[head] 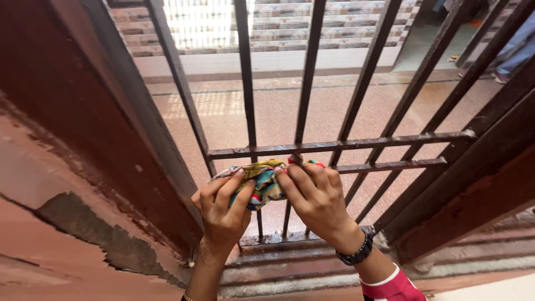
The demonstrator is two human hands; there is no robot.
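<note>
The left hand [223, 209], low in the middle of the frame, is curled closed around one end of a bunched multicoloured cloth [261, 179], fingers over the top and thumb hidden behind; the right hand [315, 198], just to its right and touching it at the fingertips, is also closed on the cloth, pressing its other end up against a dark metal grille [334, 146]; a dark beaded bracelet [356, 252] sits on the right wrist, above a pink sleeve with a white edge [390, 287] at the bottom of the frame.

The cloth lies at the centre of the picture, wadded against the lower horizontal bar [390, 165] where a vertical bar crosses it; whether it wraps around the bar or only rests against it cannot be told.

Judging from this, the wiping goes best with the cloth folded round the bar so both hands pinch it from either side; a firm, even grip lets it slide along the bar without snagging at the joints; keeping fingertips behind the fabric spares them the rough, rusty-looking edges.

Beyond the grille, a reddish speckled floor [267, 111] fills the upper middle; a worn red wall with chipped paint [61, 167] takes the left.
</note>
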